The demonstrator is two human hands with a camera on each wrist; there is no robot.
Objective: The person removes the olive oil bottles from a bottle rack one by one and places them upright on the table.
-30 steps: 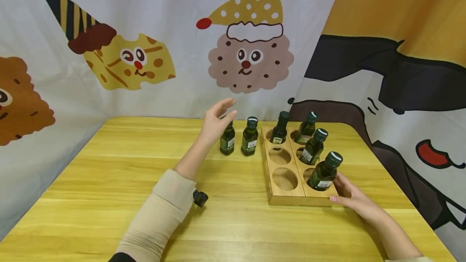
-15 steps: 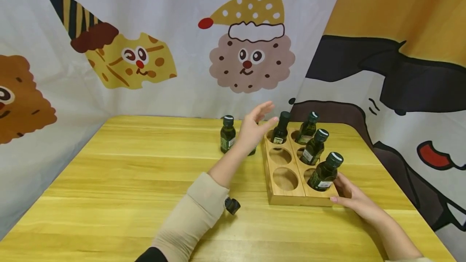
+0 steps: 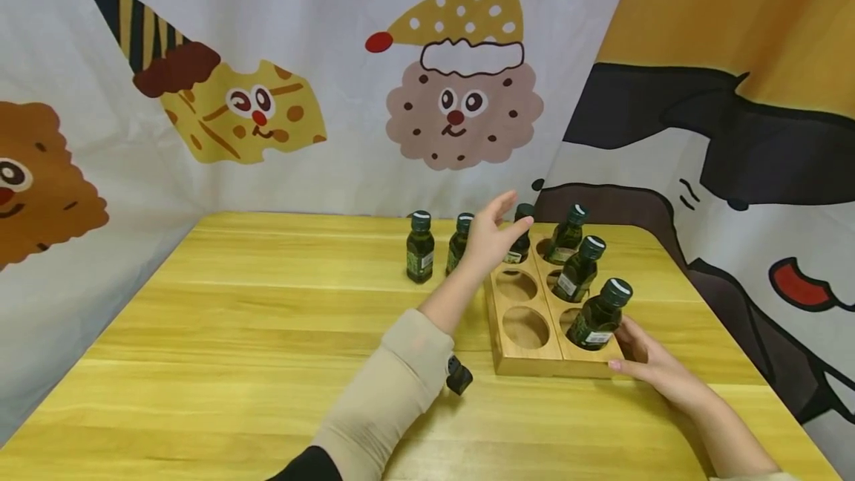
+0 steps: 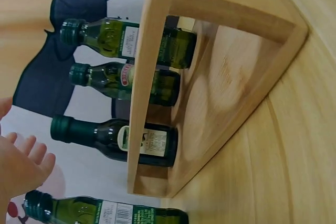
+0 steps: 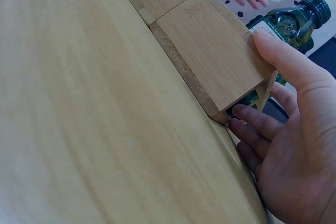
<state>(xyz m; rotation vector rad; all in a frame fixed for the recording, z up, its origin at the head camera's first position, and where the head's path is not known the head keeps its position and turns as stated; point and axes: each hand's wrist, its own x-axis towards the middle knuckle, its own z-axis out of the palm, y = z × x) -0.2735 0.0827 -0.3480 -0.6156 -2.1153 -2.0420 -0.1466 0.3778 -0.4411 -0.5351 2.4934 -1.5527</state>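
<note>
My left hand (image 3: 493, 237) hovers at the back left of a wooden bottle rack (image 3: 529, 364), thumb and fingers apart and holding nothing. Just beyond it, a slim dark bottle (image 3: 519, 252) stands in the rack's back left hole; the left wrist view shows a gap between that bottle (image 4: 110, 137) and my fingers. With thumb and fingers, my right hand (image 5: 296, 140) grips the rack's near right corner. Three green bottles fill the right row: a near one (image 3: 597, 324), a middle one (image 3: 577, 273) and a far one (image 3: 566, 240).
Two green bottles stand on the table (image 3: 220, 332) left of the rack: an outer bottle (image 3: 419, 254) and an inner bottle (image 3: 457, 247) partly behind my left hand. The rack's left row has two empty holes. A printed curtain (image 3: 267, 191) hangs behind the table.
My left hand has moved right, from above the loose bottles to the rack's dark bottle, with its fingers still apart. The right hand has kept its grip on the rack corner.
</note>
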